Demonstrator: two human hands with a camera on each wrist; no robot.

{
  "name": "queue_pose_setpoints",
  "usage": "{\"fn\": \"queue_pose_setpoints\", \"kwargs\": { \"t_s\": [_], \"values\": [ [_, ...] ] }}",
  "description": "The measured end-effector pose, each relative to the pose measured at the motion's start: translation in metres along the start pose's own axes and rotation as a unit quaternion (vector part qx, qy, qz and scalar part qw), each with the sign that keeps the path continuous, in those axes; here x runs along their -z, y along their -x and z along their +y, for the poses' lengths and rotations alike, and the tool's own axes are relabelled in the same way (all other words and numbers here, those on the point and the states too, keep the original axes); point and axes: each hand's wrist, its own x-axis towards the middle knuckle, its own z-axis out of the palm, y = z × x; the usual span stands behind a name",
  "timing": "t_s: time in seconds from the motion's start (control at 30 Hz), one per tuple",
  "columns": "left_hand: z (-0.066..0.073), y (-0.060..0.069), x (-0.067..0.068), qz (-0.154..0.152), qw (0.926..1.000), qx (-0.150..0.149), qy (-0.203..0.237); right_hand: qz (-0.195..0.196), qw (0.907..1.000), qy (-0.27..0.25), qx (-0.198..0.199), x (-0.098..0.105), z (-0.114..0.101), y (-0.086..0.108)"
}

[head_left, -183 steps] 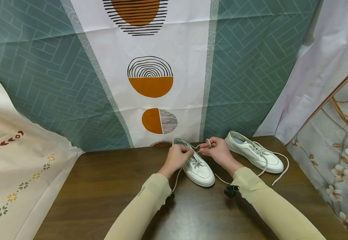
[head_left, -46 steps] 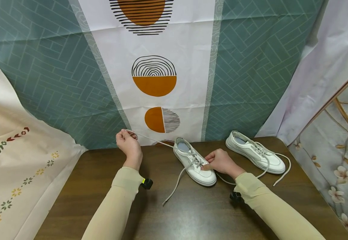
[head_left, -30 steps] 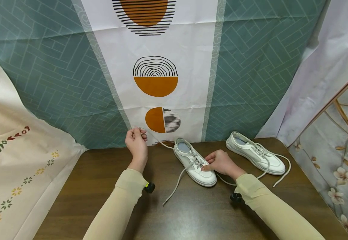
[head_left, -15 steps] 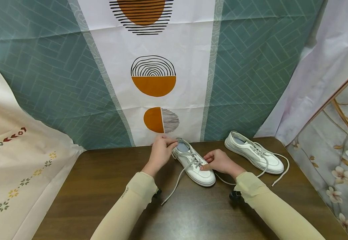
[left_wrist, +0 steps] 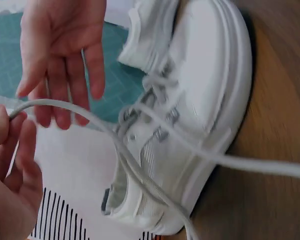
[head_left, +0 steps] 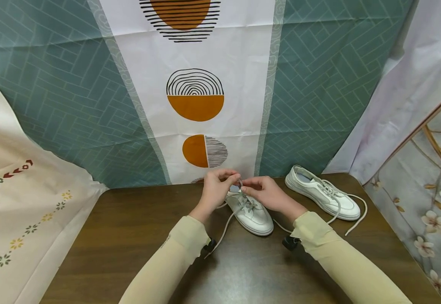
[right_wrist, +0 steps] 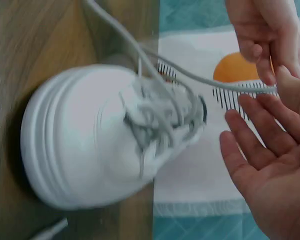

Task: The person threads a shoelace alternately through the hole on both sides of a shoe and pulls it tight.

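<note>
A white sneaker (head_left: pixel 256 219) stands on the brown table, its toe pointing toward me and to the right. My left hand (head_left: pixel 214 190) is over its heel end, pinching one grey-white shoelace (left_wrist: pixel 82 112) between thumb and fingers. Close beside it, my right hand (head_left: pixel 268 192) has its thumb and fingers around the same stretch of lace. In the left wrist view the right hand's fingers (left_wrist: pixel 65 85) look mostly straight; whether they touch the lace is unclear. Another lace strand (left_wrist: pixel 230 160) hangs off the shoe's left side.
A second white sneaker (head_left: pixel 325 194) stands to the right, its laces trailing on the table (head_left: pixel 129 236). Behind the table's back edge hangs a green and white patterned cloth (head_left: pixel 239 84). A cream cloth (head_left: pixel 34 219) hangs at left, a floral one (head_left: pixel 429 223) at right.
My left hand has come in from the far left to above the shoe, bringing the lace. The right hand has left the sneaker's toe and moved up beside the left hand.
</note>
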Motion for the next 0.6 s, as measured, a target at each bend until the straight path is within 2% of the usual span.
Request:
{"fn": "queue_pose_setpoints", "kwargs": {
  "t_s": [0.17,0.27,0.37,0.5,0.6],
  "values": [
    [0.026,0.005,0.000,0.014,0.9999,-0.003,0.008,0.016,0.9993,-0.031,-0.012,0.000,-0.021,0.004],
    [0.025,0.007,-0.002,0.015,0.9999,-0.005,0.000,0.017,0.9980,-0.054,-0.026,0.000,-0.020,0.003],
    [0.017,0.006,-0.004,0.018,0.9998,0.001,-0.003,0.024,0.9958,-0.081,-0.034,-0.003,-0.006,-0.003],
    [-0.002,0.002,-0.009,0.022,0.9997,0.005,-0.008,0.028,0.9915,-0.119,-0.043,-0.002,-0.004,-0.004],
    [-0.013,0.000,-0.008,0.026,0.9987,0.003,-0.043,0.035,0.9875,-0.145,-0.049,0.003,-0.003,-0.003]
  ]
}}
